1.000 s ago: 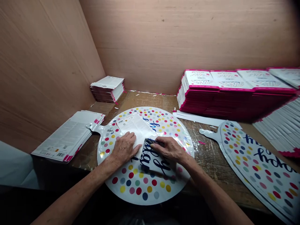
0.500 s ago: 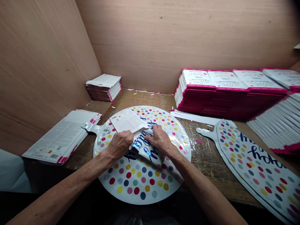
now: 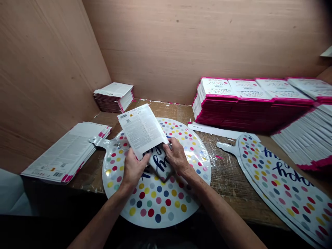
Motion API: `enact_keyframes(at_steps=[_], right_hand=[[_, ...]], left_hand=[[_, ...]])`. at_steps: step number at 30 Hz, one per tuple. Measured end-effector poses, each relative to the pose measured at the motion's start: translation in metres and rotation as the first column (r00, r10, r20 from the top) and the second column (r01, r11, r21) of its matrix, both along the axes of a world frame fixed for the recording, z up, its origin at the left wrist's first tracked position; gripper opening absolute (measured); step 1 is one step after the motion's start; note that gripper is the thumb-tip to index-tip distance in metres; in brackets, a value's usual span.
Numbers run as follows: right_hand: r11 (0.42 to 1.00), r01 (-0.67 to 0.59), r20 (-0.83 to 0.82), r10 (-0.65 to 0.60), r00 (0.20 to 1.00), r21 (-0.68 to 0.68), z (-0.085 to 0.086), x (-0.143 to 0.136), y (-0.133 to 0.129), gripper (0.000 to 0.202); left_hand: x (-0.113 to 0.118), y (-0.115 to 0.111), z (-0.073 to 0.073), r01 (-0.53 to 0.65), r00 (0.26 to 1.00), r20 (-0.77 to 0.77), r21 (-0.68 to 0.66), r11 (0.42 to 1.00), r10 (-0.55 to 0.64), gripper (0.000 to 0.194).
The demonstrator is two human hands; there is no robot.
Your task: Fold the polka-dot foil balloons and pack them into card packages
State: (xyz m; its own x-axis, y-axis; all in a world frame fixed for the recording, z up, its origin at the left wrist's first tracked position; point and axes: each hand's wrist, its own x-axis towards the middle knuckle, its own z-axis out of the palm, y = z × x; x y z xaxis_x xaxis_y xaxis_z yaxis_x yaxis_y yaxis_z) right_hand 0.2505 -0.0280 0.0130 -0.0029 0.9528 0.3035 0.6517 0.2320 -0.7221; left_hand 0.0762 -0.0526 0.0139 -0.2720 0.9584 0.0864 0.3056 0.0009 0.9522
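A white printed cardboard sleeve (image 3: 144, 129) is raised at a tilt above a flat round foil balloon (image 3: 158, 204) with coloured dots. My left hand (image 3: 135, 167) is closed on the sleeve's lower left corner, thumb on top. At its lower right corner, my right hand (image 3: 177, 155) grips a folded foil balloon (image 3: 161, 162) with dark blue lettering. The folded balloon's upper end meets the sleeve's lower edge; how much of it lies inside is hidden. The flat balloon's neck (image 3: 100, 141) points left.
More flat dotted balloons (image 3: 282, 183) lie at the right. Pink-edged printed sleeves (image 3: 233, 93) stand stacked at the back right, with a smaller stack (image 3: 114, 97) back left. Loose sleeves (image 3: 70, 152) lie at the left. Wooden walls (image 3: 181, 45) enclose the bench (image 3: 220, 173).
The sleeve has been lifted off the flat balloon and tilted upward. My left hand has turned from a fist to a thumb-up hold on it. The folded balloon now meets its lower edge.
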Motion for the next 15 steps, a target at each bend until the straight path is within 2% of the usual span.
enact_keyframes(at_steps=[2, 4, 5, 7, 9, 10, 12, 14, 15], right_hand=[[0.986, -0.095, 0.056, 0.088, 0.995, 0.139, 0.004, 0.001, -0.022, 0.056], [0.933, -0.248, 0.224, 0.191, 0.956, 0.259, 0.003, 0.003, -0.049, 0.086], [0.901, -0.317, 0.314, 0.221, 0.923, 0.297, 0.001, 0.003, -0.062, 0.088], [0.842, -0.381, 0.429, 0.203, 0.88, 0.383, -0.007, 0.004, -0.083, 0.07], [0.796, -0.404, 0.449, 0.188, 0.873, 0.451, -0.014, 0.007, -0.091, 0.057], [0.777, -0.417, 0.438, 0.204, 0.876, 0.472, -0.016, 0.01, -0.092, 0.054], [0.744, -0.458, 0.413, 0.265, 0.871, 0.488, -0.016, 0.014, -0.089, 0.049], [0.713, -0.499, 0.413, 0.313, 0.855, 0.493, -0.013, 0.018, -0.085, 0.043], [0.7, -0.52, 0.423, 0.331, 0.844, 0.489, -0.011, 0.018, -0.083, 0.04]], left_hand=[[0.005, 0.004, -0.004, -0.047, 0.983, 0.176, -0.013, 0.999, 0.049, 0.051], [0.008, 0.004, -0.005, -0.08, 0.957, 0.279, 0.012, 0.997, 0.073, 0.051], [0.009, 0.001, -0.003, -0.076, 0.951, 0.302, 0.012, 0.997, 0.069, 0.052], [0.01, -0.01, 0.002, -0.018, 0.95, 0.312, -0.005, 1.0, 0.019, 0.054], [0.011, -0.022, 0.009, 0.122, 0.918, 0.382, -0.012, 0.992, -0.108, 0.059], [0.011, -0.028, 0.012, 0.212, 0.864, 0.467, 0.002, 0.977, -0.188, 0.064], [0.012, -0.033, 0.018, 0.354, 0.68, 0.668, 0.06, 0.933, -0.301, 0.081], [0.014, -0.03, 0.022, 0.376, 0.513, 0.806, 0.099, 0.921, -0.296, 0.093], [0.016, -0.027, 0.023, 0.367, 0.463, 0.841, 0.104, 0.924, -0.278, 0.096]])
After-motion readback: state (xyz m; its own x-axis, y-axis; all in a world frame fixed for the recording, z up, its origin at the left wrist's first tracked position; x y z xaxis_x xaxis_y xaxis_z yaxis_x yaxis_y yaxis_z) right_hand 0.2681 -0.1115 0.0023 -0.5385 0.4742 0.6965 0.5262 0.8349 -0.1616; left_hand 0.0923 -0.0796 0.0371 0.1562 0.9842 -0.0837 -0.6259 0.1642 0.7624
